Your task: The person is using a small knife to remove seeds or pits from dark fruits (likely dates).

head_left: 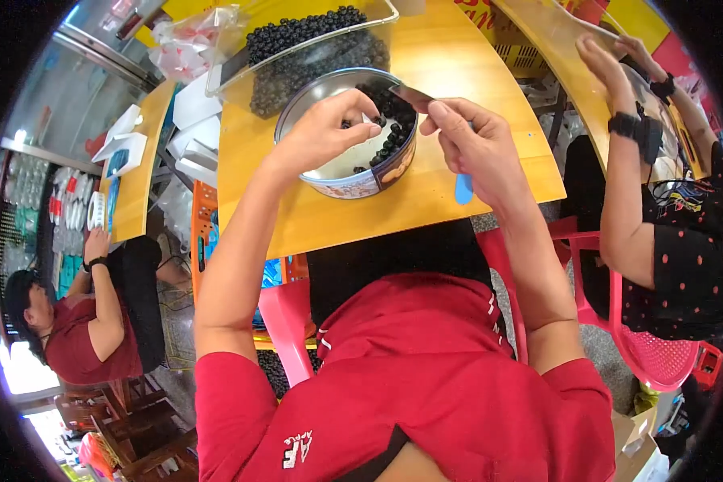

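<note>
My right hand (pixel 475 145) is wrapped round a knife with a blue handle (pixel 463 189). Its grey blade (pixel 411 98) points left over the rim of a round tin (pixel 341 186). Above the tin's pale inside, my left hand (pixel 329 128) is curled, thumb and fingers close together. What they pinch, if anything, is too small to make out. Small round black pieces (pixel 395 138) lie in the tin, mostly along its right side. Behind it, a clear plastic bin (pixel 317 60) holds a heap of similar black pieces (pixel 301 36).
The tin and bin stand on a yellow wooden table (pixel 490 80). An orange crate (pixel 206 210) is below its left edge. One co-worker (pixel 96 321) sits at a table on the left, another (pixel 659 241) works at the right. Pink plastic chairs (pixel 285 325) are close by.
</note>
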A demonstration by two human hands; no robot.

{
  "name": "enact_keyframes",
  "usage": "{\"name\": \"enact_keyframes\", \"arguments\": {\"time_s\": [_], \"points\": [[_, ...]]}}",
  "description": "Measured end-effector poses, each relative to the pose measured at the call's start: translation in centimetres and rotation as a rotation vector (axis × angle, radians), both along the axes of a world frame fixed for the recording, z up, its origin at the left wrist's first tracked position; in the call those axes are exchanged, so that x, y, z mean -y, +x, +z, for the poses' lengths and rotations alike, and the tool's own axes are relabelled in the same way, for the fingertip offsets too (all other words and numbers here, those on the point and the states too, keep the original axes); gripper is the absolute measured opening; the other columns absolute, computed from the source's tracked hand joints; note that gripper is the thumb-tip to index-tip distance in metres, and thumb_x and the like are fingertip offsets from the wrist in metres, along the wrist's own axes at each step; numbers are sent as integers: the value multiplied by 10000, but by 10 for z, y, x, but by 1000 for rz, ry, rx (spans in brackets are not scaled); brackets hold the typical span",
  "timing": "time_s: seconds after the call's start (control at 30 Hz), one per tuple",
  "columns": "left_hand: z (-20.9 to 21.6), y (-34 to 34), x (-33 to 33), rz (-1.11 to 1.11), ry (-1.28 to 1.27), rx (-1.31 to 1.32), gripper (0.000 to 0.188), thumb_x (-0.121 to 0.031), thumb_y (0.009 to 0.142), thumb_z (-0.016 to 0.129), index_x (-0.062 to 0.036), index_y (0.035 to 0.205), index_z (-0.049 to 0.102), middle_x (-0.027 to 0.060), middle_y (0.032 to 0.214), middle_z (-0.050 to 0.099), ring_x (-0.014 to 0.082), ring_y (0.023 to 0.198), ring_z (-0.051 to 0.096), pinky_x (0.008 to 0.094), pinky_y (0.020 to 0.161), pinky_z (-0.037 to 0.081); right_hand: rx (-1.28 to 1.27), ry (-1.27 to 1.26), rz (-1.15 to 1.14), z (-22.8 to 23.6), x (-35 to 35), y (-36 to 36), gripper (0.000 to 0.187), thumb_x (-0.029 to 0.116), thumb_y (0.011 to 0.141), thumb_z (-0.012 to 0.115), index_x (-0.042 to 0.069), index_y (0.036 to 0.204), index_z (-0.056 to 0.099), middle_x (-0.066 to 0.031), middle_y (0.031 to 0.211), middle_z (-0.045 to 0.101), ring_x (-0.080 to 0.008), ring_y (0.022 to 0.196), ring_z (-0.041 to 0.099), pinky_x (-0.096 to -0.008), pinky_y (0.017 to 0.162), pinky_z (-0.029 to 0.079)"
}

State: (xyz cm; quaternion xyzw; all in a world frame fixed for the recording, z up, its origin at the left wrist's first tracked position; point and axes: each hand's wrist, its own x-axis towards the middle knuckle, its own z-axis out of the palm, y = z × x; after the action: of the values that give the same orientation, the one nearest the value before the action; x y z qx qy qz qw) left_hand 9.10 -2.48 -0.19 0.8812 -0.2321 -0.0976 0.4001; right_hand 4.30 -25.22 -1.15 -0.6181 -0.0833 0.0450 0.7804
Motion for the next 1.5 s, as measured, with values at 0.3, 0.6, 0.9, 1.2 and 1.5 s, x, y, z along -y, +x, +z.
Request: {"name": "enact_keyframes", "arguments": {"time_s": [0.3, 0.6, 0.9, 1.2, 1.5], "points": [[17, -58, 18, 26, -530, 48, 234, -122, 870, 648, -3, 1038, 538, 7, 806, 605, 75, 786, 553, 226, 705, 436, -42, 73, -16, 11, -35, -14, 244, 187, 866, 692, 10, 1031, 657, 42, 681, 560, -9, 491, 396, -169, 425, 274], [9, -78, 16, 13, -659, -37, 242, -103, 892, 636, -29, 1114, 573, -5, 764, 596, 55, 714, 539, 206, 639, 430, -150, 242, 192, 19, -26, -16, 364, 127, 869, 677, 6, 1192, 561, 36, 732, 578, 6, 481, 365, -169, 420, 264], [-3, -80, 23, 111, -636, 251, 213, -68, 871, 657, -53, 1075, 598, -24, 671, 538, 39, 581, 475, 197, 498, 371, -115, 200, 165, 21, -33, -19, 383, 115, 864, 680, 20, 1213, 554, 16, 780, 609, 9, 485, 362, -169, 418, 263], [-6, -86, 31, 151, -1003, -49, 228, -41, 833, 688, -67, 1042, 603, -45, 729, 529, 19, 659, 459, 169, 582, 345, -190, 302, 226, 23, -32, -21, 344, 112, 868, 676, 36, 1186, 570, 48, 701, 526, 3, 480, 341, -170, 421, 252], [-11, -86, 29, 207, -885, 162, 210, -32, 863, 657, -53, 1069, 623, -40, 710, 549, 14, 600, 450, 171, 528, 357, -96, 175, 107, 24, -34, -24, 305, 121, 882, 659, 20, 1162, 592, 20, 751, 567, 0, 478, 344, -168, 420, 250]]}}
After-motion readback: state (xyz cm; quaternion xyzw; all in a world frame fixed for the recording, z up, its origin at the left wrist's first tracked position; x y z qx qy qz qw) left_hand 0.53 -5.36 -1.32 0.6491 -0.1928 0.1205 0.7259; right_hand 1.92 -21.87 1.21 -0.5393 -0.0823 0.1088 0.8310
